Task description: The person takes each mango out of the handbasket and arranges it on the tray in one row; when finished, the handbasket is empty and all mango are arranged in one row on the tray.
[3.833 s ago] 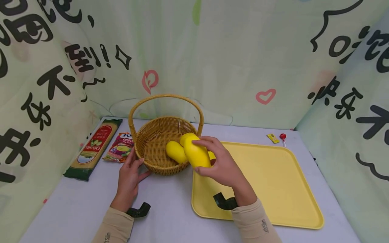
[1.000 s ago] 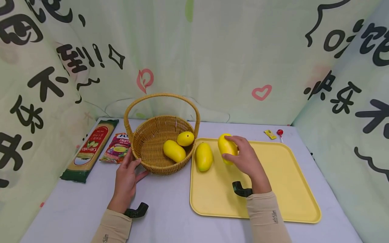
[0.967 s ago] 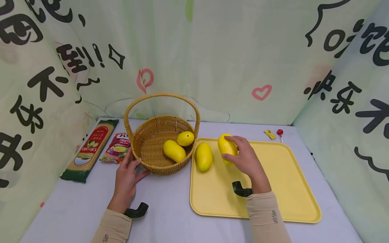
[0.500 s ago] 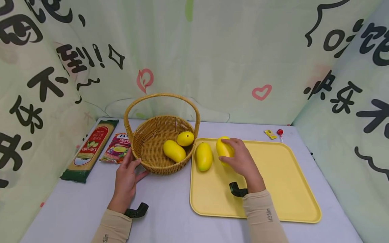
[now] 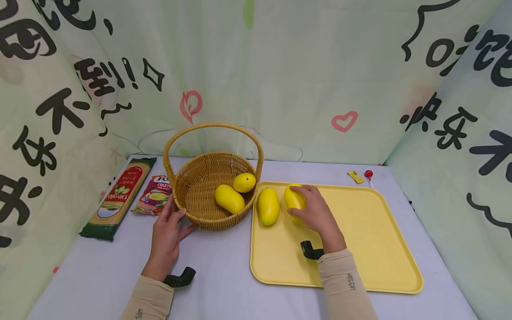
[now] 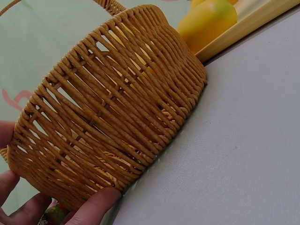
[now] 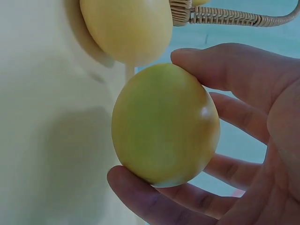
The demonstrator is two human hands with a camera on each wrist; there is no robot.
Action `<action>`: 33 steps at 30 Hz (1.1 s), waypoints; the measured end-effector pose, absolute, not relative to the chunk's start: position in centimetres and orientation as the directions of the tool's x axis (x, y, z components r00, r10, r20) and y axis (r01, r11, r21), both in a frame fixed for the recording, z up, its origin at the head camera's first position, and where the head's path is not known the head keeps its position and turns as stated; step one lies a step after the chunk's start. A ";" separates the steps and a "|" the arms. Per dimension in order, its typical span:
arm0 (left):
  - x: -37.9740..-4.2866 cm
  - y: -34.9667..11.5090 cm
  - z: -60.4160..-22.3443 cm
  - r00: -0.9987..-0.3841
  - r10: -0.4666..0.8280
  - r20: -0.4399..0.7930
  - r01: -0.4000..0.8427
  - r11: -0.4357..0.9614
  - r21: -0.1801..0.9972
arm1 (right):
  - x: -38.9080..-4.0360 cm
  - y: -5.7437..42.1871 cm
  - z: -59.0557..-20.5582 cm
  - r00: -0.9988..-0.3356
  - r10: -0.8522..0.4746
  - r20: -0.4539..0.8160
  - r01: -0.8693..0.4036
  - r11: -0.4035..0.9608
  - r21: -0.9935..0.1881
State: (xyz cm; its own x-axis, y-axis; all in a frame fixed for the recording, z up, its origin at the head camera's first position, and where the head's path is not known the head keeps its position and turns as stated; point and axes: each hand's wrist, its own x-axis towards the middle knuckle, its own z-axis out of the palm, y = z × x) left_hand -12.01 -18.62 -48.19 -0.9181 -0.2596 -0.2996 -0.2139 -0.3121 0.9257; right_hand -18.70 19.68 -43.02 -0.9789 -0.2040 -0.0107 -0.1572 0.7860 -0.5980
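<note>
A wicker basket (image 5: 200, 195) with a tall handle holds two yellow mangoes, one lying lengthwise (image 5: 229, 199) and one end-on (image 5: 244, 182). My left hand (image 5: 167, 235) grips the basket's left side, fingertips at the rim and wall; the left wrist view shows the thumb (image 6: 98, 206) low on the weave. My right hand (image 5: 318, 213) pinches a mango (image 5: 294, 199) between thumb and fingers, close over the yellow tray (image 5: 340, 266). In the right wrist view that mango (image 7: 164, 126) shows a greenish end. Another mango (image 5: 269, 206) lies on the tray just left of it.
Left of the basket lie a long red-and-green food packet (image 5: 120, 195) and a pink fruit candy bag (image 5: 154, 195). Behind the tray are a small yellow wrapped candy (image 5: 355, 177) and a red lollipop (image 5: 369, 174). Printed cloth walls (image 5: 296, 80) enclose the white-covered table.
My right hand carried its mango from above the basket's right rim to the tray, then slightly left and down beside the other mango. The left hand keeps its hold on the basket.
</note>
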 end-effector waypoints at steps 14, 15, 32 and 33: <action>-12.0 -18.6 -48.5 -0.922 -0.261 -0.286 -0.197 -0.320 0.927 | -18.7 19.1 -43.8 -0.980 -0.183 -0.075 -0.112 0.827 -0.551; -12.1 -18.6 -48.5 -0.922 -0.261 -0.286 -0.197 -0.320 0.927 | -18.7 19.1 -43.8 -0.980 -0.185 -0.075 -0.114 0.828 -0.549; -12.1 -18.6 -48.4 -0.923 -0.260 -0.284 -0.196 -0.316 0.928 | -18.7 18.7 -44.0 -0.982 -0.166 -0.095 -0.092 0.848 -0.522; -12.1 -18.6 -48.4 -0.923 -0.260 -0.284 -0.197 -0.317 0.928 | -18.7 18.7 -44.0 -0.982 -0.164 -0.095 -0.092 0.850 -0.519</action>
State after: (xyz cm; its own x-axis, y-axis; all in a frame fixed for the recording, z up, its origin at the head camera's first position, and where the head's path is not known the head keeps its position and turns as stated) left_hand -12.07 -18.60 -48.36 -0.9227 -0.2604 -0.2843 -0.1966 -0.3166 0.9280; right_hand -18.69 18.73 -44.00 -0.9820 -0.1638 -0.0945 -0.0918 0.8498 -0.5191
